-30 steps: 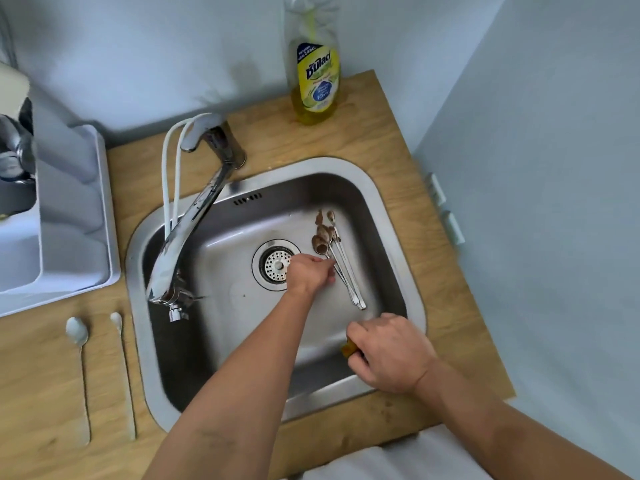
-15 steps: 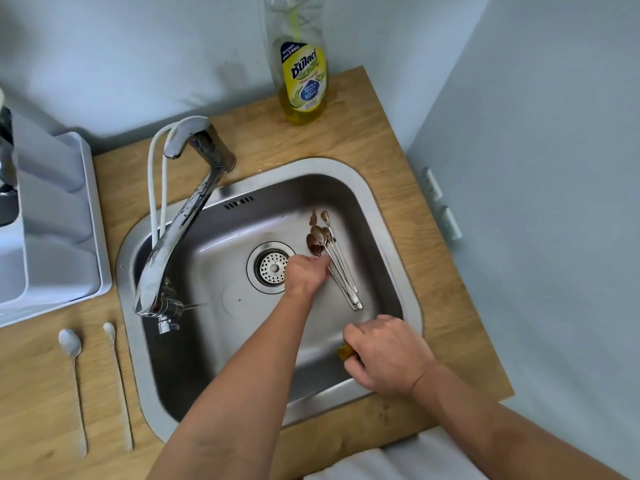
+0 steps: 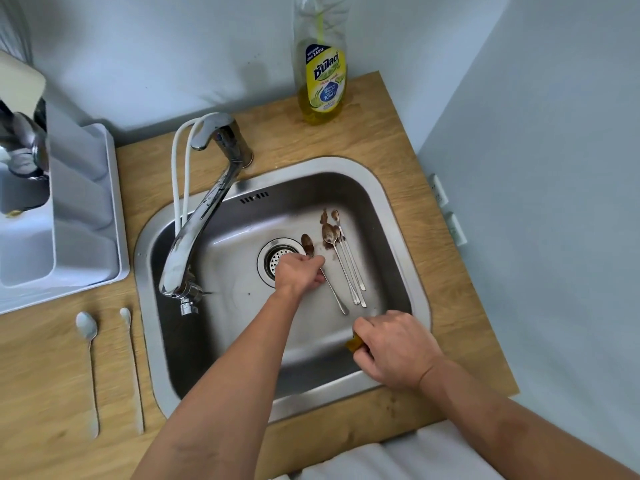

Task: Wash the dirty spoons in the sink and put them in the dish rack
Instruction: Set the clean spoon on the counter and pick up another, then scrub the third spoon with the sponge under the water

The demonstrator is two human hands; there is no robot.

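Your left hand (image 3: 300, 274) pinches one dirty spoon (image 3: 320, 268) at frame centre in the sink (image 3: 398, 209), your right hand (image 3: 394, 348) grips a sponge (image 3: 354, 342); next, scrub it under the tap (image 3: 194, 251).

Sink (image 3: 398, 202) set in counter (image 3: 398, 133), faucet (image 3: 201, 237) at its back-left corner, spout reaching over basin's left side. Drain (image 3: 277, 259) mid-basin. Left hand (image 3: 299, 273) just right of drain, gripping one spoon (image 3: 313, 258) by the handle, bowl pointing back. Remaining spoons (image 3: 346, 265) lie together right of it on basin floor, bowls toward back. Right hand (image 3: 394, 348) at sink's front-right corner, holding a sponge (image 3: 354, 342). Soap bottle (image 3: 322, 74) behind sink on counter, against wall. Rack (image 3: 86, 209) left of sink. Two spoons (image 3: 91, 358) on counter in front of rack, side by side, left of sink.
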